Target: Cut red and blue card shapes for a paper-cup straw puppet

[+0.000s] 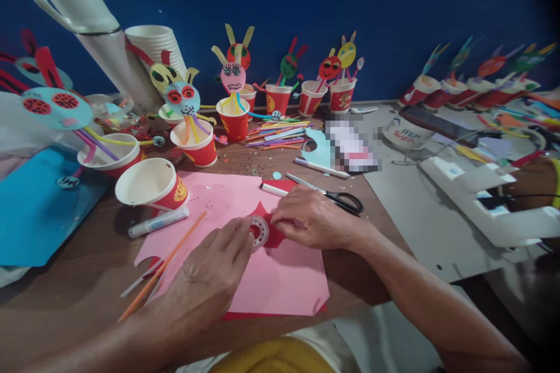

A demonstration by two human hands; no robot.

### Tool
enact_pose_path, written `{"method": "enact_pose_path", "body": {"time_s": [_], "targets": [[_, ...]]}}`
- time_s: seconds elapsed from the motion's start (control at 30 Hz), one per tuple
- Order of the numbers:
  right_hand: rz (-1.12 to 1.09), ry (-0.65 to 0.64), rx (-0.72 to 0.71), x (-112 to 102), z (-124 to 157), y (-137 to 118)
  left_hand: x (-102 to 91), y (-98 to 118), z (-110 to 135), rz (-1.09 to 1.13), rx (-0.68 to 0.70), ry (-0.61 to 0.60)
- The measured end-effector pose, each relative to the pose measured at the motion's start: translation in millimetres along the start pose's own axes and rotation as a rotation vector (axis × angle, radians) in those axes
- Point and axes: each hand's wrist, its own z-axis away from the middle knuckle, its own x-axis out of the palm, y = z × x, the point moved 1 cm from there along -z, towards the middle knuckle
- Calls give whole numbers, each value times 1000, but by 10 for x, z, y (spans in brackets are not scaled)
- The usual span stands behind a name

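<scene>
We find the principal risk at the red paper cut-out [272,234]: if hand pressure eases, we judge that it could slide across the pink paper sheet [280,280] and part from the small white ring [259,232], possibly a tape roll, lying against it. The right grip [312,218] is curved at the cut-out's right side, its fingers [286,211] touching the red paper. The left grip [219,271] lies on the near side, its fingertips [245,228] at the ring. We cannot tell whether either grip is pinching or only pressing. An orange drinking straw [164,259] just left of the left grip could roll if knocked. The black-handled scissors [345,203] on the tabletop [79,297], just beyond the right grip, present a snagging risk.
</scene>
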Motion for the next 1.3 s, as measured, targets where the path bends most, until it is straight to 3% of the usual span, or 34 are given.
{"method": "enact_pose_path", "body": {"time_s": [0.13, 0.37, 0.63, 0.87, 1.07, 1.3], "targets": [[90, -53, -20, 57, 69, -23, 53, 7, 43, 18, -52, 58], [232, -12, -126, 164, 199, -5, 148, -16, 38, 24, -112, 195], [154, 16, -82, 178, 197, 31, 282, -67, -42, 87, -163, 283], [109, 8, -27, 212, 205, 57, 317, -151, 66, 172, -119, 138], [73, 86, -17, 259, 219, 67, 238, -210, -11, 306, -200, 156], [38, 63, 9, 313, 230, 95, 161, -266, -75, 400, -259, 98]]}}
